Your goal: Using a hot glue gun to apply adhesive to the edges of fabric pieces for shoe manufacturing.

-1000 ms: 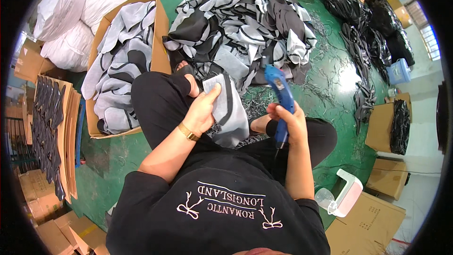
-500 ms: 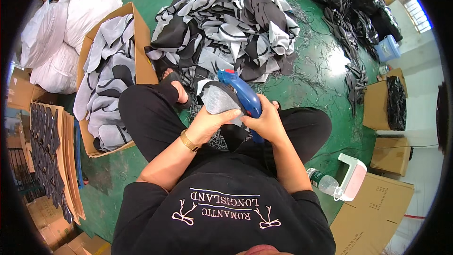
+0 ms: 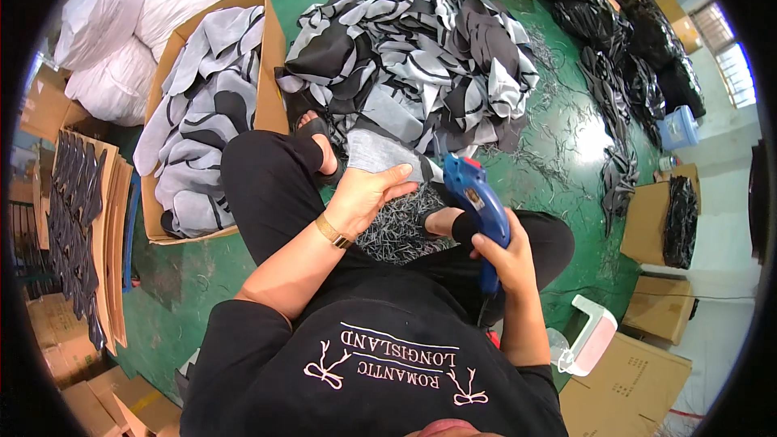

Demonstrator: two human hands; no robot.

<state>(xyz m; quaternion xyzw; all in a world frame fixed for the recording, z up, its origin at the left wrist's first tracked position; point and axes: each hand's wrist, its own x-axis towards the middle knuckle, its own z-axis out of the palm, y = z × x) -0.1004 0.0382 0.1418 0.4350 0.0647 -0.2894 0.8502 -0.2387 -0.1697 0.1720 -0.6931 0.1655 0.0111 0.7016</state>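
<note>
My left hand (image 3: pixel 363 196) is closed on a grey fabric piece (image 3: pixel 379 151), pinching its near edge between thumb and fingers. The piece hangs in front of the large fabric heap, and where its far edge ends is hard to make out. Wrapped round the handle of a pair of blue electric scissors (image 3: pixel 484 201), my right hand (image 3: pixel 511 252) holds them upright above my right leg. Their red-buttoned head points away from me, close to the fabric's right end. Below and between my hands lie thin fabric trimmings (image 3: pixel 396 231) on the floor.
A heap of grey and black fabric pieces (image 3: pixel 421 57) lies ahead. A carton (image 3: pixel 273 73) of similar pieces stands left, with white sacks (image 3: pixel 109 85) behind. Black bags (image 3: pixel 583 12) line the far right. A white-handled object (image 3: pixel 589 336) sits near my right elbow.
My right hand has drawn the electric scissors rightward and back, apart from the left hand. The fabric piece, still in my left hand, now spreads out farther ahead. The view has shifted slightly.
</note>
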